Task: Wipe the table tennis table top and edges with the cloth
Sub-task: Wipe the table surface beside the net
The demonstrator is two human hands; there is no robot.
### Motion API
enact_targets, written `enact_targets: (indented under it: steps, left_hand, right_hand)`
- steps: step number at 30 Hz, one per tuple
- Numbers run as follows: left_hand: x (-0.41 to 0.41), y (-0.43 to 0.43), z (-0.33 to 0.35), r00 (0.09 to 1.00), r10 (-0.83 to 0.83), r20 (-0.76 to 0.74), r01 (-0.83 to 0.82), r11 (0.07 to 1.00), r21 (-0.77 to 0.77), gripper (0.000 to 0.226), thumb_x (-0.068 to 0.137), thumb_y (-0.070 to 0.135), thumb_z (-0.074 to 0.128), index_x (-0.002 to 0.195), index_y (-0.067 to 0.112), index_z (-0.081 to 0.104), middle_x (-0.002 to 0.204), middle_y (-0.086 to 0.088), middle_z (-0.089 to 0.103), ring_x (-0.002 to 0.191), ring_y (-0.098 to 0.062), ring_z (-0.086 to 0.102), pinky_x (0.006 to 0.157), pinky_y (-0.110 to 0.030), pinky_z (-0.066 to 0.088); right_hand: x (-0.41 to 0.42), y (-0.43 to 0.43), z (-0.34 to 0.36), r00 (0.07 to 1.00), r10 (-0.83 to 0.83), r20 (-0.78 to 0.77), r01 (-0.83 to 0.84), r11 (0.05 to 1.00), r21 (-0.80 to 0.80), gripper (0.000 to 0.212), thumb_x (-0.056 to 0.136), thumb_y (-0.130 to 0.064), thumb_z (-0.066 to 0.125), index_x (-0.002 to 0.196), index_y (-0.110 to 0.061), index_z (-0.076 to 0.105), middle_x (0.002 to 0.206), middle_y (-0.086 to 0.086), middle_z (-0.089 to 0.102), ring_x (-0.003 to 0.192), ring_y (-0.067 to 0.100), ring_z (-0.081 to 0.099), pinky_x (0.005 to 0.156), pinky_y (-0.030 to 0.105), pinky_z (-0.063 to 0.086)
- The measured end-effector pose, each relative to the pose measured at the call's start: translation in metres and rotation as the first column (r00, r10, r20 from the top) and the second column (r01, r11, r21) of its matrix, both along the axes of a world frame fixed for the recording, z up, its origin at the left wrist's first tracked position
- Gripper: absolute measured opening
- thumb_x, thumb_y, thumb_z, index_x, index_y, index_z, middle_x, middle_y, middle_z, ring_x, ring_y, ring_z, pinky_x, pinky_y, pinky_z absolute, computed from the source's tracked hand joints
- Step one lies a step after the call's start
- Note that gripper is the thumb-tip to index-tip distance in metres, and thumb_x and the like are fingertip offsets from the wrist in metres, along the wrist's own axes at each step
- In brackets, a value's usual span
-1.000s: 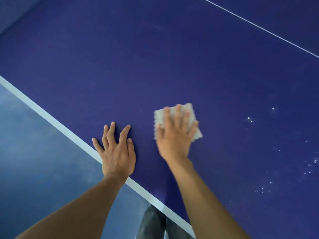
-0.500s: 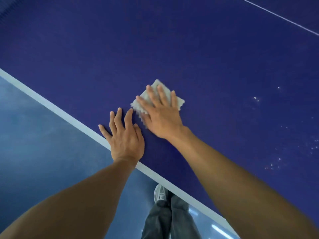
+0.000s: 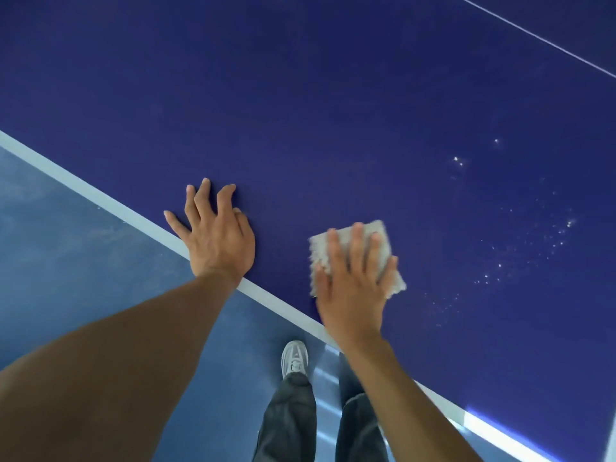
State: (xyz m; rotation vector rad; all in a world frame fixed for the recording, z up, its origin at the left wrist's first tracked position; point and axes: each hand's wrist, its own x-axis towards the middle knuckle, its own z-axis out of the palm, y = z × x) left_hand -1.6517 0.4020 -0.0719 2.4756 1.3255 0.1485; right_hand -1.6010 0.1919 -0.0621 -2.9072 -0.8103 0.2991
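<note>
The dark blue table tennis table top point(image 3: 333, 105) fills most of the head view, with a white border line point(image 3: 106, 198) along its near edge. My right hand point(image 3: 353, 281) lies flat with straight fingers on a small pale grey cloth point(image 3: 380, 235), pressing it to the table close to the edge. My left hand point(image 3: 216, 235) rests on the table by the white line, fingers spread and slightly arched, holding nothing.
Small white droplets or specks point(image 3: 520, 248) dot the table to the right of the cloth. A thin white centre line point(image 3: 533, 35) crosses the far right. Below the edge lie the blue floor point(image 3: 66, 278), my grey shoe point(image 3: 295, 358) and dark trousers point(image 3: 290, 421).
My right hand slid the cloth from beside my left hand to the right and nearer the table edge. My left hand stayed in place, its fingers arching a little.
</note>
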Motion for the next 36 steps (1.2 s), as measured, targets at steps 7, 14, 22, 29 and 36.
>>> enact_targets:
  steps: [7, 14, 22, 29, 36]
  left_hand:
    - [-0.007, -0.007, 0.000, 0.996, -0.066, 0.051, 0.061, 0.993, 0.100, 0.043, 0.102, 0.020, 0.039, 0.145, 0.018, 0.043, 0.160, -0.012, 0.032, 0.153, -0.035, 0.023, 0.121, -0.070, 0.004]
    - [-0.014, -0.023, 0.009, 0.974, -0.226, -0.001, 0.224, 0.962, 0.154, 0.042, 0.104, 0.020, 0.044, 0.145, 0.020, 0.044, 0.158, -0.014, 0.034, 0.150, -0.038, 0.027, 0.121, -0.072, 0.003]
    - [-0.002, -0.107, 0.013, 0.913, -0.407, -0.034, 0.408, 0.909, 0.082, 0.049, 0.100, 0.038, 0.038, 0.145, 0.028, 0.054, 0.161, -0.010, 0.036, 0.153, -0.035, 0.024, 0.123, -0.069, 0.001]
    - [-0.002, -0.120, -0.002, 0.924, -0.377, -0.063, 0.381, 0.921, 0.084, 0.051, 0.101, 0.045, 0.029, 0.147, 0.033, 0.046, 0.163, -0.010, 0.030, 0.155, -0.033, 0.020, 0.124, -0.067, 0.007]
    - [0.001, -0.123, -0.003, 0.936, -0.349, -0.048, 0.352, 0.929, 0.115, 0.048, 0.098, 0.045, 0.035, 0.143, 0.033, 0.049, 0.160, -0.009, 0.035, 0.153, -0.034, 0.025, 0.124, -0.065, 0.010]
  right_hand:
    - [-0.033, -0.079, -0.007, 0.949, 0.315, 0.008, -0.315, 0.949, 0.016, 0.059, 0.109, -0.052, 0.029, 0.165, -0.035, 0.024, 0.175, 0.004, 0.012, 0.161, 0.033, 0.008, 0.125, 0.066, 0.017]
    - [0.024, -0.203, 0.004, 0.971, -0.231, -0.054, 0.227, 0.971, -0.072, 0.067, 0.102, -0.056, 0.022, 0.165, -0.031, 0.025, 0.174, 0.008, 0.013, 0.160, 0.036, 0.012, 0.123, 0.069, 0.014]
    - [0.074, -0.136, 0.003, 0.963, -0.260, -0.075, 0.257, 0.965, -0.047, 0.063, 0.108, -0.047, 0.025, 0.167, -0.034, 0.008, 0.176, 0.005, -0.006, 0.161, 0.035, -0.008, 0.124, 0.067, -0.002]
    - [0.015, -0.192, -0.003, 0.873, 0.485, -0.056, -0.487, 0.873, -0.029, 0.062, 0.106, -0.053, 0.037, 0.164, -0.037, 0.024, 0.175, 0.002, 0.013, 0.161, 0.031, 0.011, 0.126, 0.063, 0.012]
    - [0.152, -0.241, 0.007, 0.970, -0.218, -0.111, 0.210, 0.974, -0.082, 0.065, 0.104, -0.059, 0.015, 0.166, -0.039, 0.008, 0.175, -0.001, -0.004, 0.161, 0.029, -0.005, 0.125, 0.063, 0.002]
